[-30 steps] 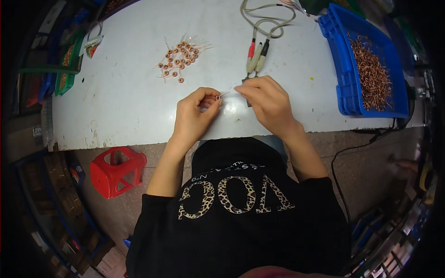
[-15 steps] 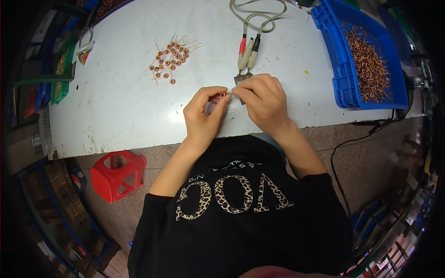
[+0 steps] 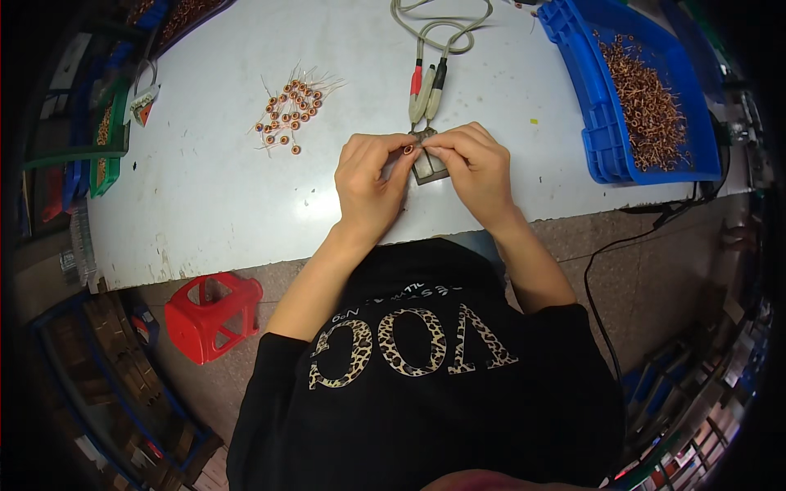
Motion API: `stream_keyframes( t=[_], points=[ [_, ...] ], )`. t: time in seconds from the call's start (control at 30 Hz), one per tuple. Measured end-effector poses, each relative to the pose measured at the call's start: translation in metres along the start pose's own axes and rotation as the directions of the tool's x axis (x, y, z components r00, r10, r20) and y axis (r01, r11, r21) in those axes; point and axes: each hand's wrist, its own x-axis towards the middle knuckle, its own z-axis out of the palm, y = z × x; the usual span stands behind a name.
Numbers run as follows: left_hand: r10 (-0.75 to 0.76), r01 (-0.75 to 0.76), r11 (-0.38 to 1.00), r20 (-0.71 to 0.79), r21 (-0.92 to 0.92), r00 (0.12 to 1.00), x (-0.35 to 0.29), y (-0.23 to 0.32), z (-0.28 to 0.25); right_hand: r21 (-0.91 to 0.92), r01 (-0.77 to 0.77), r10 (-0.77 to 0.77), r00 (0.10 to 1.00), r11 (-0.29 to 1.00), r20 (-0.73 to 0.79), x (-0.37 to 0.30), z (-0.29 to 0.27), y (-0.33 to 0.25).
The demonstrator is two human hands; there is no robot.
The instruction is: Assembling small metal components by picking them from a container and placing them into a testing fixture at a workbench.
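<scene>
Between the thumb and forefinger of my left hand (image 3: 365, 176) is a small copper-wound ring coil (image 3: 408, 150). Right beside it, the fingertips of my right hand (image 3: 477, 169) are pinched together; whatever they grip is too fine to make out. Both hands meet over the far part of a dark metal block (image 3: 431, 171) on the white table. Test clips (image 3: 420, 105), with red and black sleeves, are attached at the block's far edge. A loose group of similar coils (image 3: 293, 106) with thin wire leads lies to the far left of my hands.
A blue bin (image 3: 596, 139) full of copper coils (image 3: 647, 106) stands at the table's right. Grey cable (image 3: 447, 51) loops behind the clips. On the left is a green tray (image 3: 117, 155). A red stool (image 3: 184, 326) stands on the floor below the table's front edge (image 3: 205, 263).
My left hand has moved right and slightly away from me with the coil, over the metal block. My right fingertips have come closer to the coil.
</scene>
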Motion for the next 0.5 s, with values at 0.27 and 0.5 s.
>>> stream_keyframes(
  t=[0.27,0.5],
  points=[
    [-0.031,0.03,0.999,0.028,0.036,0.999,-0.0052,-0.0032,0.0028,-0.062,0.018,-0.019,1.0,0.998,-0.024,-0.0043,-0.0004,0.002],
    [-0.074,0.075,0.997,0.033,-0.035,0.997,-0.0063,-0.0022,0.004,-0.056,0.05,-0.053,0.998,0.997,-0.039,0.0006,0.0046,0.0032]
  ],
)
